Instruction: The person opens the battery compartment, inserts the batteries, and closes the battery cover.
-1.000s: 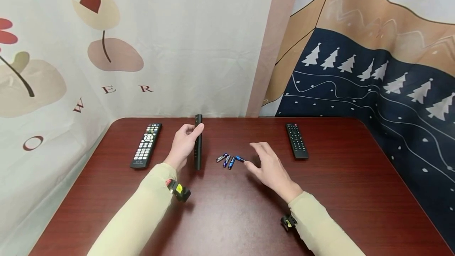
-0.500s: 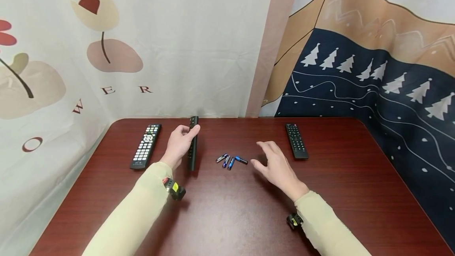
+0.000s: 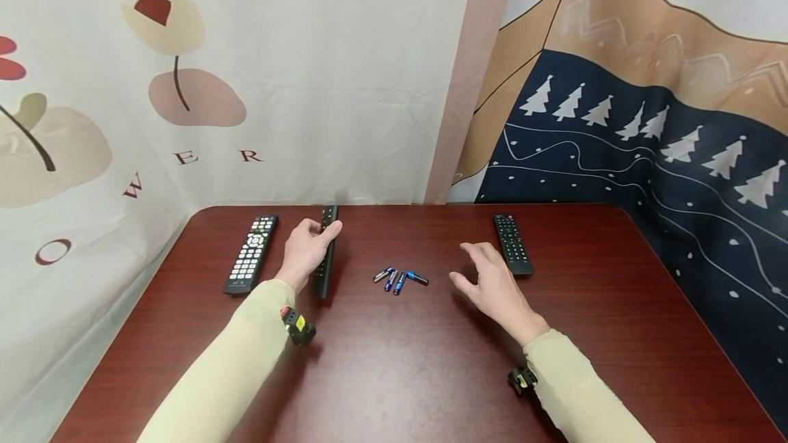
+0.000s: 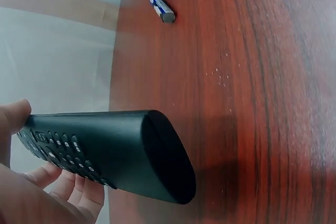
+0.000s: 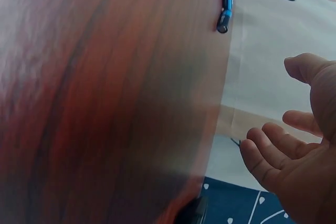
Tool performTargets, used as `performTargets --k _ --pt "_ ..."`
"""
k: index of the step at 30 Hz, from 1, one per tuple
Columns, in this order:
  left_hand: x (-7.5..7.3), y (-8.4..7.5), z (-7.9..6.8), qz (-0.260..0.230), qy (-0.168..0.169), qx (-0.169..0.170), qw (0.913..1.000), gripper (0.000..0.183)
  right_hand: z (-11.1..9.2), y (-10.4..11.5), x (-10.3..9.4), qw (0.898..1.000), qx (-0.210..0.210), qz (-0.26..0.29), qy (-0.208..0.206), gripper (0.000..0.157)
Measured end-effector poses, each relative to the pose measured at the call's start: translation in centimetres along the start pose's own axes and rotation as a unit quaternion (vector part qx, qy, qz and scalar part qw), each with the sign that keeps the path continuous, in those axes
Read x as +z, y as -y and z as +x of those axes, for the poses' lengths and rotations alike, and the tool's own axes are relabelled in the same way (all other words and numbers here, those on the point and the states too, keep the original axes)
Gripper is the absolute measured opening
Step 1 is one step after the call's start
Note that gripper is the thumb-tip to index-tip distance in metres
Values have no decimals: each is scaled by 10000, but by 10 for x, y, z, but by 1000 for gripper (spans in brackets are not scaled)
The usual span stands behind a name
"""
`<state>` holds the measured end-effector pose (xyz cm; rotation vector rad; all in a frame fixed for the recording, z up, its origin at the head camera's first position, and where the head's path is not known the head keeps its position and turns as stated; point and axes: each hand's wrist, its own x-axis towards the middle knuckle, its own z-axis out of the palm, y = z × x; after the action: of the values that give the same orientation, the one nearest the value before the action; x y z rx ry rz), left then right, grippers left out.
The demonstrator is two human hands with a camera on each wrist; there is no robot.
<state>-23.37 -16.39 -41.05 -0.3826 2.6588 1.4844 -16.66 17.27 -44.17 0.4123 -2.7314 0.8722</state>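
Note:
My left hand (image 3: 303, 250) grips a black remote control (image 4: 100, 145) by its edges, thumb on one side and fingers on the other. The remote is tilted, with its button face turned toward the left; its shadow falls on the table beside it. My right hand (image 3: 497, 287) is held over the table with fingers spread and loosely bent, nothing in it. Between the hands lie several small blue batteries (image 3: 399, 283), grouped loosely. In the left wrist view a blue and silver battery (image 4: 163, 9) shows near the top.
A black remote with white buttons (image 3: 252, 255) lies at the left of the brown table (image 3: 394, 374). Another, smaller black remote (image 3: 513, 245) lies at the right, just beyond my right hand. Printed curtains (image 3: 345, 87) hang behind the table's back edge.
My left hand has moved slightly left with the remote, whose button face now shows more. My right hand has drawn away from the batteries to the right. The batteries lie as before.

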Motion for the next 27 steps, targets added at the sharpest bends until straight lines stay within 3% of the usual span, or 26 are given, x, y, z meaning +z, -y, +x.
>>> performTargets --k 9,19,27 --pt "-1 5 2 425 -125 25 9990 56 0 -13 -7 9998 24 -146 -158 57" --pt "2 13 9 715 -254 -90 9971 56 1 -25 -19 9988 329 -353 -77 56" --pt "3 14 12 1147 -411 27 9925 56 3 -35 -27 9972 596 -452 -16 54"
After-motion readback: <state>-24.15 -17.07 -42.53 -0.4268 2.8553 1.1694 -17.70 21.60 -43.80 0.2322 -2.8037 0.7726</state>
